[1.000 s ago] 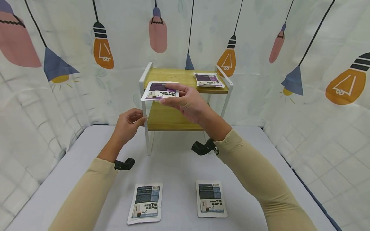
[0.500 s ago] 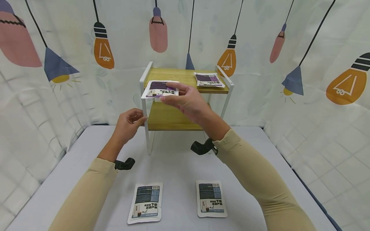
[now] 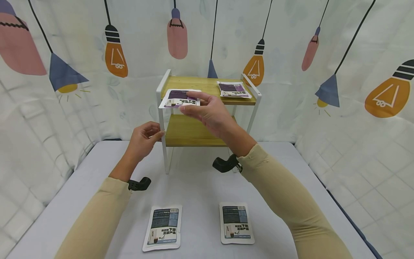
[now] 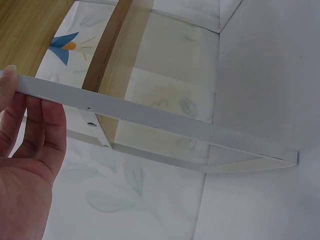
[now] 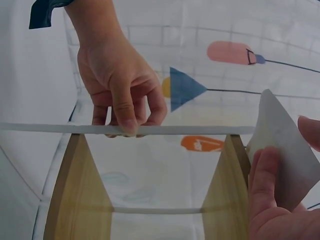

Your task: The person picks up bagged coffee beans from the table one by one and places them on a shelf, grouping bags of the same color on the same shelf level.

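Note:
My right hand (image 3: 215,114) pinches a flat white pouch (image 3: 174,100) with a purple label, thumb below and fingers on top. It is over the left front of the shelf's upper board; whether it touches the board I cannot tell. In the right wrist view the pouch (image 5: 280,150) shows its plain pale underside. My left hand (image 3: 142,141) grips the white left front leg (image 4: 150,112) of the two-tier shelf, thumb on one side and fingers curled behind. More purple-labelled pouches (image 3: 234,90) lie stacked at the right of the upper board (image 3: 194,83).
The shelf's lower board (image 3: 194,135) is below the right hand. Two pouches with dark blue-grey labels, a left one (image 3: 163,228) and a right one (image 3: 237,223), lie on the white tabletop (image 3: 200,187) near the front. A patterned curtain (image 3: 139,43) surrounds the table.
My right hand has raised the pouch slightly and eased it toward the upper board. The left hand stays on the shelf leg.

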Available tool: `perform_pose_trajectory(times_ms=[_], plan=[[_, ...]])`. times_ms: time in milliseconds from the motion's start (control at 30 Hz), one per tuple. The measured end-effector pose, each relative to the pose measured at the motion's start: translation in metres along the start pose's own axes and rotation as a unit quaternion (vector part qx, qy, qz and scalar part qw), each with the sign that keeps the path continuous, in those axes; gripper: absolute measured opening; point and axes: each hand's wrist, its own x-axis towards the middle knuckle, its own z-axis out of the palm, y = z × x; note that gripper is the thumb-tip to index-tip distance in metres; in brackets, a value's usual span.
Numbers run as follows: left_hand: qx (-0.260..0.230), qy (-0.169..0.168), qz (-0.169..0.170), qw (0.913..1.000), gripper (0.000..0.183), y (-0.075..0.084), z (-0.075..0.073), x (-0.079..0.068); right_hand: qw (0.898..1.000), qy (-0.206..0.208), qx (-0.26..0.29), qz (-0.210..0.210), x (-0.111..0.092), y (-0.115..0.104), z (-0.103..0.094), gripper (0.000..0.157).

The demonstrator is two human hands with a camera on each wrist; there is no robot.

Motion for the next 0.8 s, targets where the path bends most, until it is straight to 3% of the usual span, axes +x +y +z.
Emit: perform_pose_trajectory(times_ms=[800], plan=[[0.008,0.005,0.001,1.0,0.026,0.0001,0.0004,-0.0011,0.999,0.024,-0.022,0.008,0.0045,-0.0035,-0.0031,0.052]])
